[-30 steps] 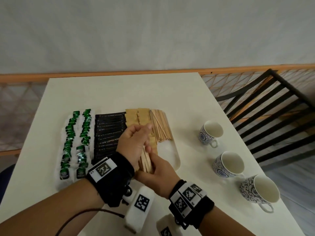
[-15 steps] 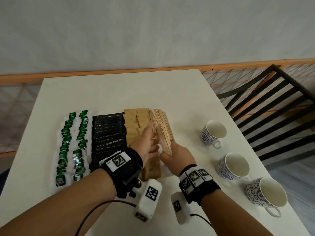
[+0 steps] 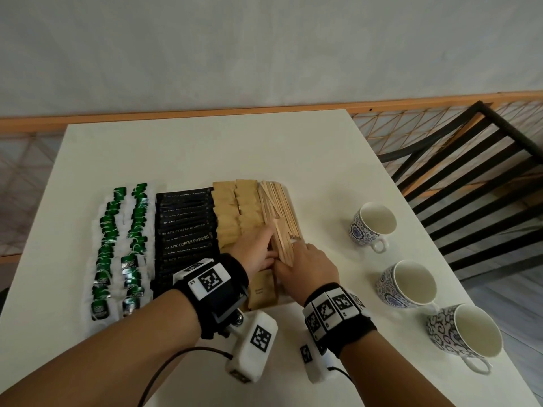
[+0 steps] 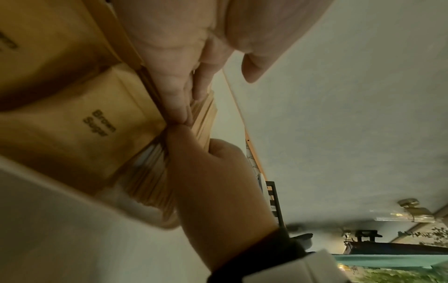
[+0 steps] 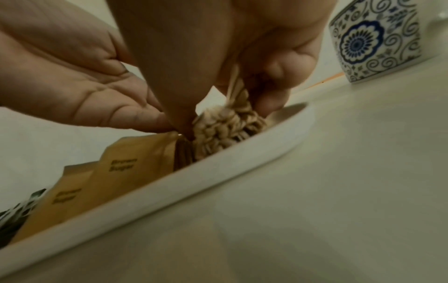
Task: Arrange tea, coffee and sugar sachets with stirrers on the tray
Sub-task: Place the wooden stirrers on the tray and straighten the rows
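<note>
A white tray (image 5: 218,172) holds rows of green tea sachets (image 3: 117,248), black coffee sachets (image 3: 185,230), brown sugar sachets (image 3: 235,212) and loose wooden stirrers (image 3: 279,204) at its right end. My right hand (image 3: 293,251) grips a bundle of stirrers (image 3: 282,245), finger and thumb curled round it; the bundle's near ends (image 5: 225,130) sit low in the tray beside the sugar sachets (image 5: 135,160). My left hand (image 3: 269,239) lies with straight fingers (image 4: 174,92) against the bundle's left side, thumb free. The hands hide the bundle's lower part in the head view.
Three patterned cups (image 3: 371,224), (image 3: 407,284), (image 3: 467,336) stand in a row right of the tray, toward the table's right edge. A black slatted chair (image 3: 470,171) stands beyond that edge. The wrist cameras' cables trail over the table's near part.
Both hands carried the bundle forward and down, from upright near the tray's front edge into the tray's right end, just in front of the loose stirrers.
</note>
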Demonstrator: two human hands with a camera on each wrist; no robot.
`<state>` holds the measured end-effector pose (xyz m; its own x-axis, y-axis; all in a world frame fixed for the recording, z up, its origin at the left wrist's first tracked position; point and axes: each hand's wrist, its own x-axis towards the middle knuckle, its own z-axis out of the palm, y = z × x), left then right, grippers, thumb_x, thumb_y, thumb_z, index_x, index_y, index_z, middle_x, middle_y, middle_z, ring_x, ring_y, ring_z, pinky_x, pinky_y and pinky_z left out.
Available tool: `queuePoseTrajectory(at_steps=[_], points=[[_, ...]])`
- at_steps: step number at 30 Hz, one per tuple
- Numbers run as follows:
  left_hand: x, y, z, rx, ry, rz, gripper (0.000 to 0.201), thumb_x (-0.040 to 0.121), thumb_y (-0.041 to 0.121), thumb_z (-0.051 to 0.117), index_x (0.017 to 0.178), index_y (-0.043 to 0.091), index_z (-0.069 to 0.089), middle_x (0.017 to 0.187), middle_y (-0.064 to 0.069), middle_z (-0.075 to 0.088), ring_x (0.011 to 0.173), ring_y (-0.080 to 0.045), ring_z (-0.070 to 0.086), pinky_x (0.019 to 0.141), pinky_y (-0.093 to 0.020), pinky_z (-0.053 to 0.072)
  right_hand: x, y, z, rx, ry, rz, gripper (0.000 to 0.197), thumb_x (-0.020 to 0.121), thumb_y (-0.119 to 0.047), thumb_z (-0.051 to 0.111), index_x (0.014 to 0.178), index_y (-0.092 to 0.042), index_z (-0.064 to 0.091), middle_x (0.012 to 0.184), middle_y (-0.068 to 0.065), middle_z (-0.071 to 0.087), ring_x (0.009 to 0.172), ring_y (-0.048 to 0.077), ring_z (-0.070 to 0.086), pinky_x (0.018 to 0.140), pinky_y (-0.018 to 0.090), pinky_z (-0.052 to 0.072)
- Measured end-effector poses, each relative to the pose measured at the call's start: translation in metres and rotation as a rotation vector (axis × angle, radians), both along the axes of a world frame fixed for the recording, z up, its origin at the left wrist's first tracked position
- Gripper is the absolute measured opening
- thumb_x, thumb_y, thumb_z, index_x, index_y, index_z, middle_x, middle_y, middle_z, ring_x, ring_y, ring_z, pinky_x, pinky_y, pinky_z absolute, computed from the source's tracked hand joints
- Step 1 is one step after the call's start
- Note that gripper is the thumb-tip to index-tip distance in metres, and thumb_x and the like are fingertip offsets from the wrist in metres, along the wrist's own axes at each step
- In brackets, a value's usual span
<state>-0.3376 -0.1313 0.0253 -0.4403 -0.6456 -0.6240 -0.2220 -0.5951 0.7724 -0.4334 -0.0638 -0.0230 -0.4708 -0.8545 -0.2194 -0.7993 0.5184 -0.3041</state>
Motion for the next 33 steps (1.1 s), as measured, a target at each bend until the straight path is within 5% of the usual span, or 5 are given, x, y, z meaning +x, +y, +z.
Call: queuePoseTrajectory(at_steps=[9,17,24,29,33], points=[[0.001,-0.001,-0.002,0.018,-0.013,-0.068,0.051,0.101,0.036,0.038,0.143,0.007,0.036,0.141,-0.012,0.043,0.107,-0.022,0.055,0.089,-0.029,0.044,-0.008,0.011,0.002,-0.035,-0.076,0.005,0.050,0.092,-0.055,0.043,0.126,-0.019,0.044,0.114,0.003,0.046,0.095,0.027,0.059,0.075,0.036,0.047],[0.008,-0.010,-0.005,-0.235,-0.187,-0.202,0.014,0.099,0.027,0.043,0.091,0.032,0.054,0.090,-0.003,0.056,0.093,-0.024,0.056,0.099,-0.041,0.046,-0.020,0.015,0.004,-0.055,-0.175,-0.018,0.033,0.095,-0.045,0.040,0.117,-0.022,0.049,0.102,-0.002,0.042,0.088,0.025,0.057,0.075,0.033,0.044],[0.004,-0.016,-0.004,-0.332,-0.235,-0.241,0.040,0.098,0.012,0.041,0.138,0.013,0.048,0.063,0.002,0.048,0.050,-0.008,0.038,0.041,-0.014,0.030,-0.038,0.026,0.000,-0.106,-0.252,0.016,0.038,0.099,-0.034,0.038,0.134,-0.025,0.049,0.104,-0.002,0.046,0.090,0.016,0.053,0.086,0.028,0.043],[0.000,-0.015,0.000,-0.416,-0.247,-0.322,0.043,0.101,0.016,0.037,0.143,0.016,0.042,0.146,-0.010,0.043,0.103,-0.017,0.060,0.085,-0.020,0.048,-0.046,0.037,-0.003,-0.132,-0.332,0.023,0.039,0.094,-0.023,0.048,0.133,-0.026,0.053,0.105,-0.005,0.049,0.082,0.007,0.054,0.080,0.018,0.042],[-0.002,-0.015,-0.001,-0.458,-0.241,-0.390,0.044,0.100,0.015,0.035,0.144,0.017,0.040,0.150,-0.002,0.038,0.127,-0.020,0.047,0.086,-0.015,0.038,-0.048,0.046,-0.003,-0.159,-0.361,0.037,0.038,0.091,-0.023,0.057,0.129,-0.029,0.056,0.102,-0.011,0.051,0.076,-0.003,0.055,0.066,0.003,0.039]])
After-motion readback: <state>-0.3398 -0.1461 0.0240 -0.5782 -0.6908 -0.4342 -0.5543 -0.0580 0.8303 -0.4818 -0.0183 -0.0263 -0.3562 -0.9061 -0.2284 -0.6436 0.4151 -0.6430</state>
